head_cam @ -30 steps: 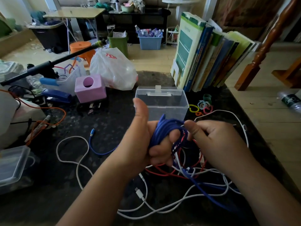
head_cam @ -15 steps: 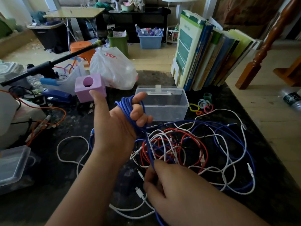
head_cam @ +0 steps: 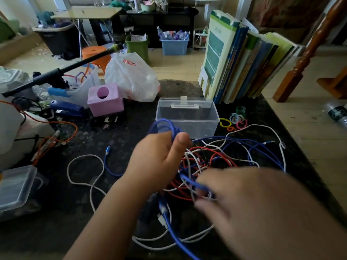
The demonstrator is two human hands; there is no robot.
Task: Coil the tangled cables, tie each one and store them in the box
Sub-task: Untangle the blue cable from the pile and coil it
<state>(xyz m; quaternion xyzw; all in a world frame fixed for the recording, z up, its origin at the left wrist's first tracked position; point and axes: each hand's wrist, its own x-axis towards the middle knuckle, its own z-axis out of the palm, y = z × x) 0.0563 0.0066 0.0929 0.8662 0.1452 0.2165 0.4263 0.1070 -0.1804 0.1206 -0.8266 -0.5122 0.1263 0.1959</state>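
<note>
Blue cable part-coiled; tangle beside open box.

Two hands; one clear box

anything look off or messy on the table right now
Mainly the cables: red, white and blue leads lie knotted in one pile in front of the empty clear box. Only the blue cable is partly looped, in the left hand. The right hand is motion-blurred.

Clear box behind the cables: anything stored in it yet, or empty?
Empty. The clear box shows only the dark table through its walls; the blue cable is looped in the left hand, the rest tangled on the table.
</note>
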